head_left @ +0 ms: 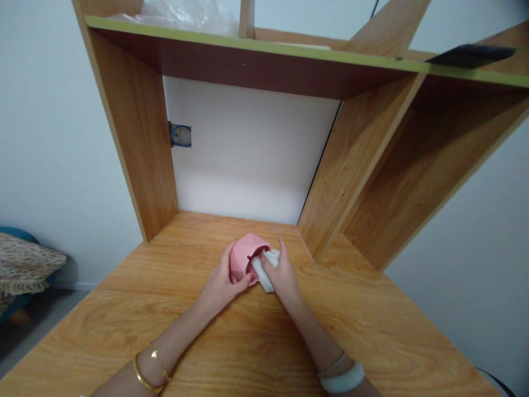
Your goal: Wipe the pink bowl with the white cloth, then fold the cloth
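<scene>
A pink cup-shaped container [247,251] with angled sides lies tilted above the desk, its mouth turned toward the right. My left hand [223,280] is closed around its left side, thumb along the lower rim. In my right hand [284,275] is a white cloth [263,274], pinched between thumb and fingers. Part of this cloth reaches into the container's mouth, and the rest hangs out below my fingers. The inside of the container is mostly hidden by the cloth.
Beneath my hands spreads a wood-grain desk [231,347]. A shelf [264,47] runs overhead, with clear plastic wrapping [190,16] and a dark flat object [471,55] on it. Upright wooden panels [136,132] flank the white back board [248,154], which has a socket hole [181,135].
</scene>
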`<state>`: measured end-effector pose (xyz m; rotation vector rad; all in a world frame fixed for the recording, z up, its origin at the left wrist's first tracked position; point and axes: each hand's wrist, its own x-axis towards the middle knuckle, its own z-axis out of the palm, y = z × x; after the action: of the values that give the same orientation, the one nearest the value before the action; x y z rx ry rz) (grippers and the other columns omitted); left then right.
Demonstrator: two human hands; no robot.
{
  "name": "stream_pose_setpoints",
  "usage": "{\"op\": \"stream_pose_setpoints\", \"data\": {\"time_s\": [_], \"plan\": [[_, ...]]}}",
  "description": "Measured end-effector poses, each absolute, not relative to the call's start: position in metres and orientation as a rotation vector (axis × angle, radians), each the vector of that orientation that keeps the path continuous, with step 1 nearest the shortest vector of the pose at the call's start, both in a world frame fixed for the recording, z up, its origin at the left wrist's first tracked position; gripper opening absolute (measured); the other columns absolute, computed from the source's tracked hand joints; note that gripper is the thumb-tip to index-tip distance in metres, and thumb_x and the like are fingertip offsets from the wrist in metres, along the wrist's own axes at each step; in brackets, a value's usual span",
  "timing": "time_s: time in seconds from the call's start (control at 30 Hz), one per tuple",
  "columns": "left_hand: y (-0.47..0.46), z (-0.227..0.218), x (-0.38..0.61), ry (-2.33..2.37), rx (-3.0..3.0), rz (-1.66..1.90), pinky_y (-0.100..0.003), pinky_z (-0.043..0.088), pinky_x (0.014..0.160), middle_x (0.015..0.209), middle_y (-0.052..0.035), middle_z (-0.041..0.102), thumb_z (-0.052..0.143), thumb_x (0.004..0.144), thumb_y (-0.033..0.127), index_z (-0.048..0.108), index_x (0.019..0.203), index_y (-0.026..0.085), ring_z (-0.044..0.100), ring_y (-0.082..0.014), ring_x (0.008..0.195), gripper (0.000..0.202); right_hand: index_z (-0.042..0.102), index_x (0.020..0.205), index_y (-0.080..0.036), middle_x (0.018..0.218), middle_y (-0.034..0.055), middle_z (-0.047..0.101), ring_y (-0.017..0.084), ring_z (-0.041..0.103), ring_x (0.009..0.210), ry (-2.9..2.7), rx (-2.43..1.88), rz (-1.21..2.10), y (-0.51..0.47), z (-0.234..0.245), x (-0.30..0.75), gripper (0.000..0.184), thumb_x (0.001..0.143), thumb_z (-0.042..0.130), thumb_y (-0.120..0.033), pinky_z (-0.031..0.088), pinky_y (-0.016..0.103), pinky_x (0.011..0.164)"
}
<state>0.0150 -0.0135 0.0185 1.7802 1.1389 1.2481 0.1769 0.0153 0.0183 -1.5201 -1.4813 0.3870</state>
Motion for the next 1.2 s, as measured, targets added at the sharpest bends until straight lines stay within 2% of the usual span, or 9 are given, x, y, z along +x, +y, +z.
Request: {"op": "stream_pose_setpoints", "data": {"time_s": [0.1, 0.27, 0.5, 0.63, 0.73, 0.83, 0.93, 1.07, 1.2], "plan": [[-0.018, 0.027, 0.013, 1.264, 1.888, 1.19, -0.037, 0.046, 0.087, 0.124, -0.012, 0.05, 0.061, 0.073, 0.036, 0.025, 0.135, 0.018, 0.056, -0.0237, 0.103, 0.074, 0.023, 0.138, -0.016, 0.077, 0.0054, 0.065, 0.022, 0.062, 0.069, -1.602, -1.614, 0.302, 0.011, 0.027, 0.185, 0.072, 0.076, 0.053, -0.036, 0.045, 0.029, 0.06], [-0.022, 0.034, 0.013, 1.356, 2.008, 1.092, -0.037, 0.045, 0.088, 0.121, -0.0113, 0.056, 0.058, 0.071, 0.031, 0.028, 0.135, 0.017, 0.057, -0.0242, 0.101, 0.072, 0.021, 0.139, -0.021, 0.081, 0.0042, 0.065, 0.021, 0.062, 0.075, -1.755, -1.567, 0.22, 0.009, 0.031, 0.192, 0.073, 0.076, 0.056, -0.034, 0.043, 0.027, 0.064], [-0.024, 0.035, 0.011, 1.317, 2.131, 1.12, -0.035, 0.041, 0.093, 0.124, -0.0093, 0.055, 0.057, 0.071, 0.03, 0.033, 0.135, 0.019, 0.054, -0.0236, 0.108, 0.069, 0.02, 0.14, -0.019, 0.075, 0.0029, 0.063, 0.021, 0.06, 0.067, -1.844, -1.56, 0.214, 0.011, 0.025, 0.189, 0.073, 0.076, 0.053, -0.032, 0.041, 0.026, 0.059], [-0.022, 0.035, 0.01, 1.317, 2.05, 1.138, -0.037, 0.041, 0.093, 0.126, -0.0096, 0.052, 0.056, 0.075, 0.032, 0.026, 0.138, 0.02, 0.054, -0.0237, 0.108, 0.07, 0.023, 0.138, -0.016, 0.07, 0.002, 0.062, 0.019, 0.058, 0.061, -1.789, -1.544, 0.287, 0.013, 0.02, 0.189, 0.068, 0.077, 0.049, -0.028, 0.04, 0.025, 0.055], [-0.018, 0.029, 0.012, 1.271, 1.947, 1.199, -0.04, 0.04, 0.094, 0.128, -0.0125, 0.049, 0.06, 0.074, 0.037, 0.016, 0.14, 0.018, 0.052, -0.0249, 0.11, 0.081, 0.026, 0.137, -0.015, 0.079, 0.0048, 0.064, 0.02, 0.06, 0.068, -1.645, -1.528, 0.345, 0.015, 0.016, 0.187, 0.065, 0.078, 0.048, -0.028, 0.044, 0.027, 0.06], [-0.016, 0.021, 0.016, 1.18, 1.923, 1.227, -0.041, 0.035, 0.099, 0.135, -0.0157, 0.039, 0.066, 0.07, 0.038, 0.009, 0.14, 0.015, 0.043, -0.0264, 0.119, 0.093, 0.029, 0.135, -0.014, 0.102, 0.01, 0.062, 0.021, 0.06, 0.088, -1.491, -1.449, 0.411, 0.02, 0.011, 0.183, 0.062, 0.079, 0.046, -0.031, 0.046, 0.031, 0.074], [-0.017, 0.019, 0.021, 1.146, 1.909, 1.231, -0.038, 0.035, 0.1, 0.135, -0.0145, 0.038, 0.063, 0.073, 0.034, 0.005, 0.14, 0.016, 0.04, -0.0251, 0.122, 0.091, 0.031, 0.134, -0.014, 0.11, 0.0108, 0.06, 0.02, 0.059, 0.094, -1.42, -1.39, 0.481, 0.022, 0.008, 0.178, 0.061, 0.078, 0.047, -0.033, 0.045, 0.033, 0.082], [-0.02, 0.026, 0.022, 1.159, 1.853, 1.245, -0.037, 0.042, 0.093, 0.125, -0.0123, 0.049, 0.061, 0.073, 0.03, 0.009, 0.139, 0.016, 0.049, -0.0246, 0.113, 0.085, 0.03, 0.134, -0.014, 0.099, 0.0096, 0.063, 0.02, 0.061, 0.085, -1.426, -1.432, 0.473, 0.018, 0.014, 0.176, 0.066, 0.075, 0.052, -0.034, 0.047, 0.031, 0.074], [-0.021, 0.033, 0.018, 1.206, 1.895, 1.25, -0.037, 0.042, 0.093, 0.126, -0.0128, 0.049, 0.061, 0.072, 0.028, 0.017, 0.138, 0.015, 0.052, -0.0238, 0.108, 0.08, 0.026, 0.137, -0.016, 0.082, 0.0056, 0.064, 0.02, 0.061, 0.071, -1.526, -1.564, 0.356, 0.012, 0.026, 0.181, 0.072, 0.074, 0.054, -0.035, 0.045, 0.028, 0.061]]}}
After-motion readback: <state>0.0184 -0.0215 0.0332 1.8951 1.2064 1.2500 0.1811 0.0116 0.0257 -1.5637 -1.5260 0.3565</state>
